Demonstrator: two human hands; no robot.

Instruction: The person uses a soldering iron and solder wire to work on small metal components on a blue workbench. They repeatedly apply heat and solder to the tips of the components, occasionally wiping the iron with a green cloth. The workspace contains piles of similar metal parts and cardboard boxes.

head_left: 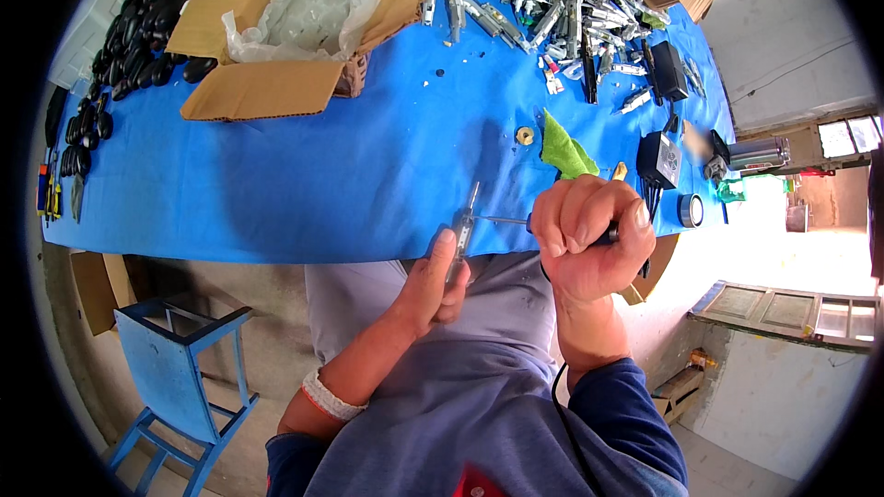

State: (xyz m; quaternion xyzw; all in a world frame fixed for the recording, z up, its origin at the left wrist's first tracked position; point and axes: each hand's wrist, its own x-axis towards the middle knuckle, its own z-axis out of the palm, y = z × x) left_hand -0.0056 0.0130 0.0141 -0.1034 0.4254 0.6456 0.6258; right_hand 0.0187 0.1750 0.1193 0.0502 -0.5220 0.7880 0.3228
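Observation:
My left hand (pixel 429 287) is closed around a slim, greyish pen-shaped device (pixel 463 237) with a thin metal tip pointing away from me. It is held just at the table's near edge. In my right hand (pixel 594 230), the fist is wrapped round the dark handle of a screwdriver (pixel 502 220). The screwdriver's thin shaft points left, and its end meets the side of the device near the upper part. Whether it sits in a screw is too small to tell. Beyond my right hand lie a green cloth (pixel 566 149) and a small yellowish roll (pixel 525 136).
A blue-covered table (pixel 322 193) spans the view. An open cardboard box (pixel 262 97) with plastic lining stands far left, beside a heap of black parts (pixel 152 46). Many silvery devices (pixel 552 0) are piled at the back. At right are a black adapter (pixel 659 161) and tape roll (pixel 690 211).

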